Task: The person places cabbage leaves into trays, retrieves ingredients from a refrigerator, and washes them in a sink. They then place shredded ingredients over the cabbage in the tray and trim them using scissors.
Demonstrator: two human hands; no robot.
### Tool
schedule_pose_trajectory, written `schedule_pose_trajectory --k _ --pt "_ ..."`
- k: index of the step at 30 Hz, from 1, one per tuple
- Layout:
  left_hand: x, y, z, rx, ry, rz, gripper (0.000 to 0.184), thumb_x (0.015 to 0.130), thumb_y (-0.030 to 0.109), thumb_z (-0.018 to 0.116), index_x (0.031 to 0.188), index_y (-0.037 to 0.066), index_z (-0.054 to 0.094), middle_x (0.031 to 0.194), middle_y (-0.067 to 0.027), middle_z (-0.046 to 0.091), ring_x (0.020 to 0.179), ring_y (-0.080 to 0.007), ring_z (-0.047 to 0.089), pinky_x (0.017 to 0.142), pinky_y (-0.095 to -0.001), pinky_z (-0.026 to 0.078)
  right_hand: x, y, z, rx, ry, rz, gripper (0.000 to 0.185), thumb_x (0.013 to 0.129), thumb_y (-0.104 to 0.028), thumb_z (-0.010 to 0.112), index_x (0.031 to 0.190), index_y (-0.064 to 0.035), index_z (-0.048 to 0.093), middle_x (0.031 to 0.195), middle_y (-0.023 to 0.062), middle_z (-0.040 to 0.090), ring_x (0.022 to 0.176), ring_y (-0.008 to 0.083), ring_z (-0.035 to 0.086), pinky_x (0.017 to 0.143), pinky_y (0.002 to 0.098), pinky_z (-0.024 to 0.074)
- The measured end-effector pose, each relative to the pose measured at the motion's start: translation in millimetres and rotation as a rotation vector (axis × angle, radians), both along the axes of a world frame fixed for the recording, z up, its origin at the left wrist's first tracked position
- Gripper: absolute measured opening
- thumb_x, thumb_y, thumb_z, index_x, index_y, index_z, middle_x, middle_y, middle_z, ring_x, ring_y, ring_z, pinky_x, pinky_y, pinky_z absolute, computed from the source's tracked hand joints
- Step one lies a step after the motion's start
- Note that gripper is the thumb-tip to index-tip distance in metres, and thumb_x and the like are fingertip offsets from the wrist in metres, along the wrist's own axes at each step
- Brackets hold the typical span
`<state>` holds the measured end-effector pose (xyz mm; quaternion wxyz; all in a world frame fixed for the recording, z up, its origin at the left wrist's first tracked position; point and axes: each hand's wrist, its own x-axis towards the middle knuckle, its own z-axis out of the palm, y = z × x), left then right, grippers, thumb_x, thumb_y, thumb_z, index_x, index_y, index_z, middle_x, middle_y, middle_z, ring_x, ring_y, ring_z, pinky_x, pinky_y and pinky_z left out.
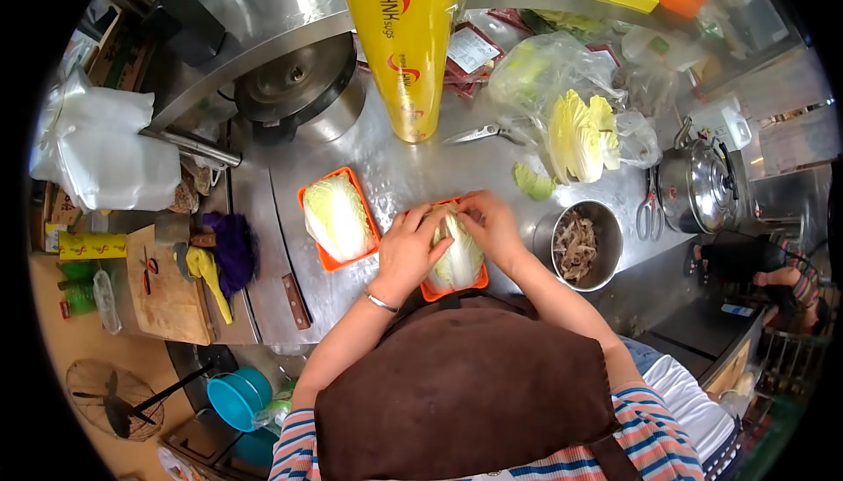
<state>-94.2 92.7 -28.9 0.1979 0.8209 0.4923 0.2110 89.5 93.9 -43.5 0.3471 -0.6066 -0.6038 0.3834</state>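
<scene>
A napa cabbage [458, 263] with pale green and white leaves lies in an orange tray [442, 294] right in front of me. My left hand [407, 247] rests over its left side, thumb and fingers curled around the upper part. On the far right end of the same cabbage, my right hand [493, 225] has its fingers bent in against the leaves. The hands partly cover what the fingertips touch. Left of them stands a second orange tray [372, 223] with another napa cabbage [335, 218], touched by neither hand.
A metal pot [616, 257] of brownish pieces stands right of my hands; a loose leaf [533, 183], cut cabbage [580, 140] and scissors [650, 209] lie beyond. A long knife [295, 298] lies left. The tall yellow cylinder [408, 51] stands ahead. Another person's arm [781, 277] shows far right.
</scene>
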Motion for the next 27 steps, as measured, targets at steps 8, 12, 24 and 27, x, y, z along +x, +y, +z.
schedule_pose_trajectory --k 8,12,24,27 --pt "-6.6 8.5 10.1 -0.133 -0.020 -0.076 0.057 0.074 0.035 0.073 0.123 0.011 0.054 0.115 -0.0123 0.059 0.101 -0.0314 0.059 0.083 -0.0392 0.049 6.9 4.2 5.6 0.075 -0.107 0.196 0.027 0.081 -0.016 0.067 0.105 -0.0051 0.061 0.086 0.0130 0.064 0.068 0.0231 0.060 0.064 0.0334 0.0480" --pt "-6.3 8.7 19.3 -0.270 0.073 -0.095 0.056 0.074 0.037 0.072 0.120 0.011 0.055 0.110 -0.0119 0.061 0.097 -0.0301 0.061 0.079 -0.0395 0.050 16.7 10.8 20.4 -0.054 -0.102 0.356 0.029 0.081 -0.020 0.066 0.106 -0.0059 0.060 0.078 0.0138 0.063 0.066 0.0260 0.059 0.063 0.0355 0.0476" --pt "1.5 2.8 -13.2 0.056 0.017 -0.003 0.052 0.071 0.029 0.074 0.115 0.007 0.058 0.098 -0.0105 0.060 0.090 -0.0292 0.059 0.077 -0.0372 0.050 -8.3 -7.9 -10.1 0.177 -0.157 0.082 0.024 0.078 -0.004 0.064 0.103 -0.0049 0.060 0.094 0.0143 0.062 0.074 0.0303 0.061 0.066 0.0367 0.0485" --pt "-2.1 4.0 -8.6 0.008 -0.045 0.000 0.046 0.074 0.025 0.072 0.114 0.006 0.059 0.099 -0.0103 0.060 0.088 -0.0292 0.059 0.076 -0.0366 0.050 -4.7 -5.3 -10.5 0.056 -0.007 0.038 0.019 0.078 -0.004 0.064 0.097 -0.0046 0.062 0.094 0.0137 0.062 0.078 0.0320 0.062 0.069 0.0380 0.0493"
